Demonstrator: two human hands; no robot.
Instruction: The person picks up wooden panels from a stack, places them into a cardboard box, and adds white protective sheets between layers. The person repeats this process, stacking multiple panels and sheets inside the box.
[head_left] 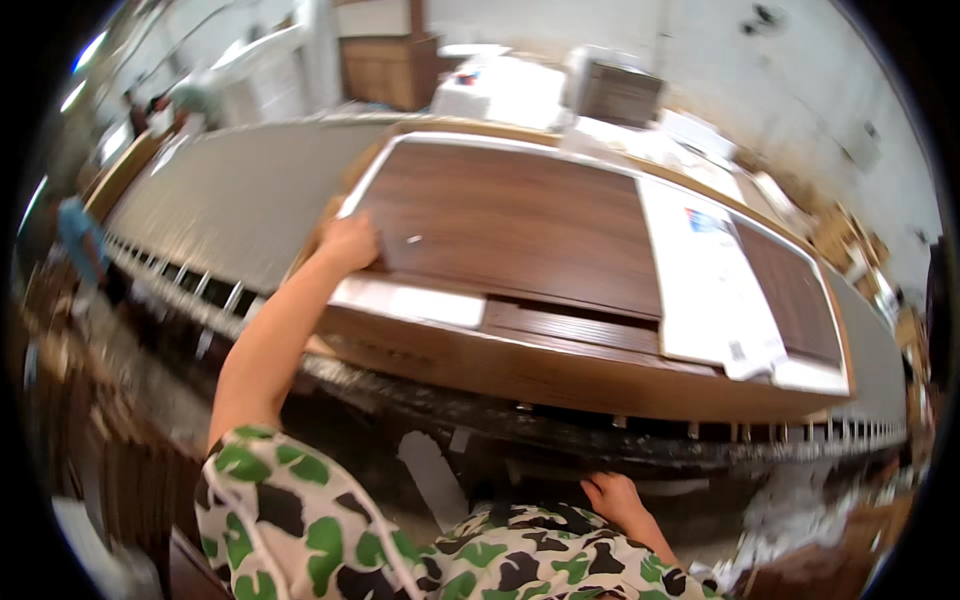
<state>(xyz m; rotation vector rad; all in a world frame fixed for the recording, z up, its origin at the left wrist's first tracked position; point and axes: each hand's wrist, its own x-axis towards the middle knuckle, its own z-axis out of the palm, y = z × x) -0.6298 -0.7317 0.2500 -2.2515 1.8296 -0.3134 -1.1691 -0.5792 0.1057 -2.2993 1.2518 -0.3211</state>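
A long, shallow carton (560, 375) lies across the surface in front of me, packed with dark brown wood-grain panels. My left hand (350, 243) is closed at the near left corner of the large panel (520, 220), by the carton's left edge. Its fingertips are hidden, so I cannot tell whether it grips the panel, the foam or the carton wall. A white foam strip (410, 300) runs beside it at the front. Low by my waist, apart from the carton, my right hand (617, 498) has loosely bent fingers, slightly apart, and nothing visible in it.
A printed white sheet (705, 270) lies over the carton's right part, beside a smaller brown panel (790, 290). The carton rests on a roller conveyor (240, 190) with a grey top. Stacked brown boards (130, 470) stand at the lower left. A person in blue (80, 240) is at the far left.
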